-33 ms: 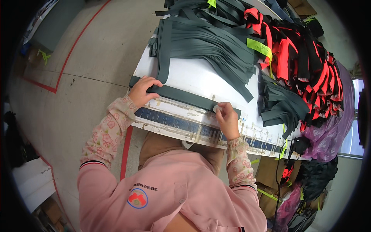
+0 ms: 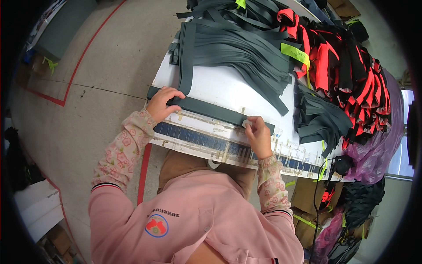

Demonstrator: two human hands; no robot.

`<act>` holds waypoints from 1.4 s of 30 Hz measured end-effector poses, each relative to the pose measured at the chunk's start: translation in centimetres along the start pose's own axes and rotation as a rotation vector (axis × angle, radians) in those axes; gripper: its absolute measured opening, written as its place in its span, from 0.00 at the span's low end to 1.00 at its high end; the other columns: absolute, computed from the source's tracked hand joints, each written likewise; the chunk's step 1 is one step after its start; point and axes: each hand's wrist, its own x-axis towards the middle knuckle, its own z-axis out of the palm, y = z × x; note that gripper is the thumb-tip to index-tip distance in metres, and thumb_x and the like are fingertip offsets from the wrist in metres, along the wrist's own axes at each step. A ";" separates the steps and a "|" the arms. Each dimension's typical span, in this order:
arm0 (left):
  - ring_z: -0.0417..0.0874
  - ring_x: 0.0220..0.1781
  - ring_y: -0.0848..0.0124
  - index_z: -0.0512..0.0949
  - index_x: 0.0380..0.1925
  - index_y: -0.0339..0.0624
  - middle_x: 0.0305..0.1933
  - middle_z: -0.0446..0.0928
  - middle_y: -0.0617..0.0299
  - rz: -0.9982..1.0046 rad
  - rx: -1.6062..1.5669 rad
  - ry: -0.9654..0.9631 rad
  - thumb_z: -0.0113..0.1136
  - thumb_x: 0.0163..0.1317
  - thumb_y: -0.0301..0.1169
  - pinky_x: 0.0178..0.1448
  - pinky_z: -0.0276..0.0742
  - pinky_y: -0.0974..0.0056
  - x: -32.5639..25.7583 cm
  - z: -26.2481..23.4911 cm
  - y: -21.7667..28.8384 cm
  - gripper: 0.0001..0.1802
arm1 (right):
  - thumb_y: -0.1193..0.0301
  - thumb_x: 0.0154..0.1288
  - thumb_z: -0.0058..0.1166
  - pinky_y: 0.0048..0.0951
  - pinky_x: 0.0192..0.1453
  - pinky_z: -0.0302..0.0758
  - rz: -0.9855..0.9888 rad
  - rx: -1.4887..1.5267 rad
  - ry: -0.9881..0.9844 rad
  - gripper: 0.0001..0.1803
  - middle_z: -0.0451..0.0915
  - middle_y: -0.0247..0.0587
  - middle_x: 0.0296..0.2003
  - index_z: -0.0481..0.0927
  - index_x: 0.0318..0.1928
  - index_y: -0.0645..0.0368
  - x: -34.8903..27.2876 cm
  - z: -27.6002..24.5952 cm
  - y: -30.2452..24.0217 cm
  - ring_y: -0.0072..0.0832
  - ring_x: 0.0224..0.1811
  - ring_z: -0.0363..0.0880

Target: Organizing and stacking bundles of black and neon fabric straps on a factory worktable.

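Note:
A dark grey-green strap [image 2: 211, 110] lies along the near edge of the white table [image 2: 220, 83]. My left hand [image 2: 162, 104] rests over its left part, thumb and index finger spread apart on the strap. Near the strap's right end, my right hand [image 2: 260, 138] pinches a small pale piece of tailor's chalk [image 2: 246, 123] against or just above the strap. Below the strap, the table edge bears a dark blue band [image 2: 198, 136] and several short marks and tape strips.
A fanned pile of matching straps [image 2: 233, 48] lies beyond my hands, with a smaller bundle [image 2: 321, 116] at the right. Red-and-black fabric pieces [image 2: 334, 66] are heaped at the far right, beside purple plastic [image 2: 369, 154]. A black cable [image 2: 315, 207] hangs off the right corner.

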 end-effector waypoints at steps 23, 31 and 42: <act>0.77 0.53 0.58 0.77 0.44 0.45 0.45 0.78 0.59 0.046 0.029 0.061 0.68 0.48 0.24 0.63 0.67 0.54 -0.5 0.8 -0.9 0.20 | 0.76 0.61 0.57 0.35 0.30 0.76 -0.246 0.194 -0.109 0.08 0.81 0.50 0.24 0.77 0.41 0.64 4.4 13.6 -9.8 0.40 0.23 0.81; 0.77 0.52 0.57 0.78 0.43 0.45 0.45 0.79 0.59 0.082 0.054 0.088 0.68 0.46 0.23 0.62 0.68 0.56 -0.3 1.0 -1.2 0.21 | 0.76 0.65 0.56 0.27 0.31 0.74 -0.268 0.030 -0.141 0.10 0.81 0.43 0.25 0.76 0.45 0.66 4.6 14.0 -9.3 0.25 0.23 0.78; 0.78 0.47 0.58 0.77 0.40 0.42 0.42 0.78 0.59 0.078 -0.027 0.107 0.62 0.57 0.24 0.57 0.70 0.58 -0.3 0.7 -1.2 0.10 | 0.76 0.65 0.54 0.24 0.30 0.72 0.126 0.327 -0.785 0.30 0.76 0.36 0.21 0.63 0.67 0.68 0.9 6.1 -8.2 0.19 0.24 0.73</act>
